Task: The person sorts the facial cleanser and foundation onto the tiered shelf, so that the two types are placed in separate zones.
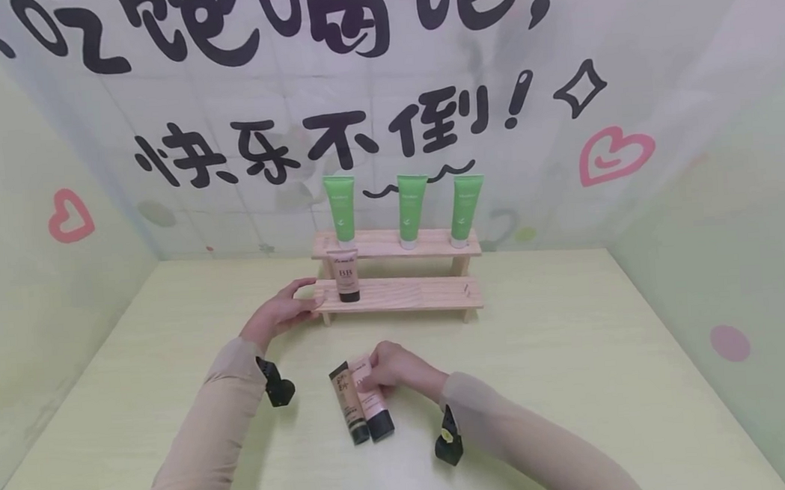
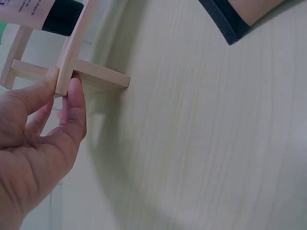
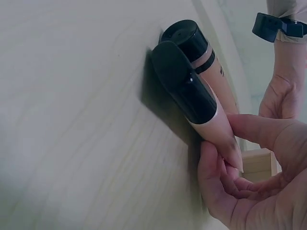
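Observation:
My left hand [image 1: 282, 313] pinches the left end of the lower board of a two-step wooden display shelf [image 1: 409, 295], thumb above and fingers beneath in the left wrist view. My right hand [image 3: 268, 167] grips a pink BB cream tube [image 3: 218, 129] with a black cap, thumb on one side and fingers on the other. Right beside it on the table lies a tan tube [image 1: 348, 401] with a dark cap and a dark crimped end. Another pink BB cream tube [image 1: 347, 276] stands cap down at the left of the lower board.
Three green tubes [image 1: 412, 210] stand on the shelf's upper board, one at the left and two toward the right. The pale table [image 1: 543, 386] meets a lettered back wall [image 1: 283, 222] behind the shelf, with side walls left and right.

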The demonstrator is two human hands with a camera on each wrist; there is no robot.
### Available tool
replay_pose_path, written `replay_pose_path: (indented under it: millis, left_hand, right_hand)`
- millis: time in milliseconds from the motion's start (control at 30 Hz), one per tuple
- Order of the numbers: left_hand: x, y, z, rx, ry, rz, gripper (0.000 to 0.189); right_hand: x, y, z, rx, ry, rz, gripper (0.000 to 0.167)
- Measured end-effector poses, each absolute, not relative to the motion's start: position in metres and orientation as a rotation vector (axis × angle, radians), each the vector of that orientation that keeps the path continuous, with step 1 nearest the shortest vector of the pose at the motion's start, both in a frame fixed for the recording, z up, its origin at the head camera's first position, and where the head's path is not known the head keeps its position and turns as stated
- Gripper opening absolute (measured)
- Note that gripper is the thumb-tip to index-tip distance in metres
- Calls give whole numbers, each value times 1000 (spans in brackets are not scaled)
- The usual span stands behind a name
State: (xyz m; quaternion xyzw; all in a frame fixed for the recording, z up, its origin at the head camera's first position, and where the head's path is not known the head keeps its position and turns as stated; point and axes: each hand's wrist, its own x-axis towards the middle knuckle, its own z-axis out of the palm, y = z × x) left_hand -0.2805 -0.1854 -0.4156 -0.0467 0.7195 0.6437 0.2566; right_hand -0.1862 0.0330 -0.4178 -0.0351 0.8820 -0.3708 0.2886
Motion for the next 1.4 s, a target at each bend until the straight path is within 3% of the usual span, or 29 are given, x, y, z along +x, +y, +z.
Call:
replay_pose_path:
  millis: [1400]
  left_hand:
    - [-279, -186, -414, -151, 1943, 1761, 66]
  right_hand:
    - [-201, 74, -408, -184, 2115, -1225, 27]
